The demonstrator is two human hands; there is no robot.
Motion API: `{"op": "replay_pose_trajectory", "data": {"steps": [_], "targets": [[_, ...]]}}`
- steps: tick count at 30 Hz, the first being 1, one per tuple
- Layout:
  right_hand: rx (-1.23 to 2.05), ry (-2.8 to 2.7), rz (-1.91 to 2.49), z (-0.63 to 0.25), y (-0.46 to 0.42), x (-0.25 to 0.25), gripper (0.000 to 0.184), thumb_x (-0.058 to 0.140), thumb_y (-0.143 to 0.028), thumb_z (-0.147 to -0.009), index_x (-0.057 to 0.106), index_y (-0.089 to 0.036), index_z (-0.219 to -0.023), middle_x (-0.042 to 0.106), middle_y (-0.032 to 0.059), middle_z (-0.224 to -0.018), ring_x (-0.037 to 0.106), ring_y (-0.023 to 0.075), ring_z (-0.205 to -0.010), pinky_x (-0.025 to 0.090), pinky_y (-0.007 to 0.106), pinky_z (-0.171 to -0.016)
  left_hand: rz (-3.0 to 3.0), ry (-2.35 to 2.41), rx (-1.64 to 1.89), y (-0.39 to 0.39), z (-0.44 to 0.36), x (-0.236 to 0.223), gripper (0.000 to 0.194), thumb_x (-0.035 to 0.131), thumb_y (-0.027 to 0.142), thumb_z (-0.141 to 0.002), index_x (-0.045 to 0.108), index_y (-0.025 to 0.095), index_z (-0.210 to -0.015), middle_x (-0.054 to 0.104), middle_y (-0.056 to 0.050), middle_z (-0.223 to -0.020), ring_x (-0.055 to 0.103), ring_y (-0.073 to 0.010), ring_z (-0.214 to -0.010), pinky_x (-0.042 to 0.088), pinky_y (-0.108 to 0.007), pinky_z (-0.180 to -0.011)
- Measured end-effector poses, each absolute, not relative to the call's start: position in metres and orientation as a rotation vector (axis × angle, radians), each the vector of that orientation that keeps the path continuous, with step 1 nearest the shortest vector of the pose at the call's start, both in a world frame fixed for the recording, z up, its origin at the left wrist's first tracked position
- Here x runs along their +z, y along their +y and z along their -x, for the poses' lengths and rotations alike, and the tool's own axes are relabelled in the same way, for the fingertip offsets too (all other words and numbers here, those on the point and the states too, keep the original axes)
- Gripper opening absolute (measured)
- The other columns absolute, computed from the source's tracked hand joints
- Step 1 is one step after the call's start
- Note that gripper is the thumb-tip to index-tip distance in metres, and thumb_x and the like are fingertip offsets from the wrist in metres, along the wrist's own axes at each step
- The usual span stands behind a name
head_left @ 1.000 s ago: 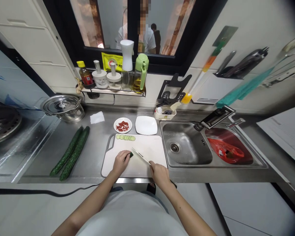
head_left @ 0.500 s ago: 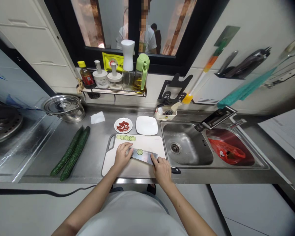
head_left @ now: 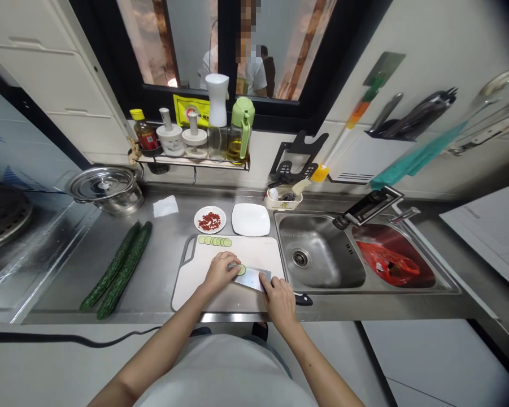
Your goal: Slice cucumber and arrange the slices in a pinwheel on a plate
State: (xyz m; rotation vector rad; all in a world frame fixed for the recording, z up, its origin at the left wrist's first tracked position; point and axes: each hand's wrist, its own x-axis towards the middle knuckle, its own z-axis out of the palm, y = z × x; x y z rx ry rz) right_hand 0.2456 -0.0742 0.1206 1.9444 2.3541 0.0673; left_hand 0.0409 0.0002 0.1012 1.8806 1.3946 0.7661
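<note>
My right hand (head_left: 281, 298) grips a kitchen knife (head_left: 253, 278) with a broad blade and black handle. The blade lies low over the white cutting board (head_left: 254, 254), pointing left, with my index finger along it. My left hand (head_left: 221, 272) has its fingertips closed at the edge of a round cucumber slice (head_left: 241, 270) on the blade; the thumb's contact is partly hidden. Several overlapping cucumber slices (head_left: 214, 241) form a row at the board's far left. Two whole cucumbers (head_left: 125, 268) lie side by side on the counter to the left.
Behind the board stand a round plate of chopped red pieces (head_left: 210, 220) and a white square plate (head_left: 251, 219). A double sink (head_left: 322, 265) lies to the right, with a red plastic bag (head_left: 392, 264) in its far basin. A lidded steel pot (head_left: 108, 189) stands back left.
My left hand has moved right along the blade, and its fingertips have reached the cucumber slice. My right hand keeps its hold on the knife. The view has shifted slightly.
</note>
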Motion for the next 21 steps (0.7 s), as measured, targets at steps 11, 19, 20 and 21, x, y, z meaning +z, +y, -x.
{"op": "replay_pose_trajectory", "data": {"steps": [11, 19, 20, 21], "targets": [[-0.423, 2.020, -2.210, -0.251, -0.076, 0.131, 0.032, 0.040, -0.027, -0.093, 0.059, -0.025, -0.118, 0.068, 0.0051, -0.094, 0.061, 0.0155, -0.086, 0.034, 0.024, -0.067, -1.299, 1.798, 0.920, 0.046, -0.033, 0.073, 0.013, 0.064, 0.023, -0.073, 0.070, 0.018, -0.083, 0.069, -0.002, -0.075, 0.062, -0.0143, -0.072, 0.046, -0.024, -0.071], [-0.695, 1.963, -2.373, -0.245, -0.073, 0.124, 0.032, 0.036, -0.034, -0.094, 0.063, -0.023, -0.106, 0.071, 0.0036, -0.088, 0.063, 0.0154, -0.080, 0.033, 0.022, -0.062, -1.430, 1.869, 0.796, 0.073, -0.043, 0.054, 0.015, 0.060, 0.015, -0.074, 0.069, 0.018, -0.086, 0.070, -0.003, -0.079, 0.063, -0.0154, -0.076, 0.044, -0.024, -0.071], [-0.703, 1.967, -2.377, -0.245, -0.073, 0.123, 0.032, 0.036, -0.034, -0.094, 0.064, -0.023, -0.106, 0.071, 0.0036, -0.088, 0.063, 0.0156, -0.080, 0.033, 0.022, -0.062, -1.451, 1.888, 0.780, 0.075, -0.044, 0.053, 0.016, 0.059, 0.014, -0.075, 0.069, 0.019, -0.087, 0.070, -0.003, -0.079, 0.063, -0.0155, -0.076, 0.043, -0.024, -0.071], [-0.713, 1.974, -2.381, -0.245, -0.073, 0.122, 0.032, 0.036, -0.033, -0.094, 0.064, -0.023, -0.105, 0.071, 0.0036, -0.087, 0.063, 0.0156, -0.080, 0.033, 0.022, -0.063, -1.472, 1.903, 0.764, 0.076, -0.045, 0.052, 0.018, 0.058, 0.014, -0.075, 0.069, 0.019, -0.088, 0.070, -0.003, -0.079, 0.063, -0.0156, -0.076, 0.043, -0.024, -0.072]]}}
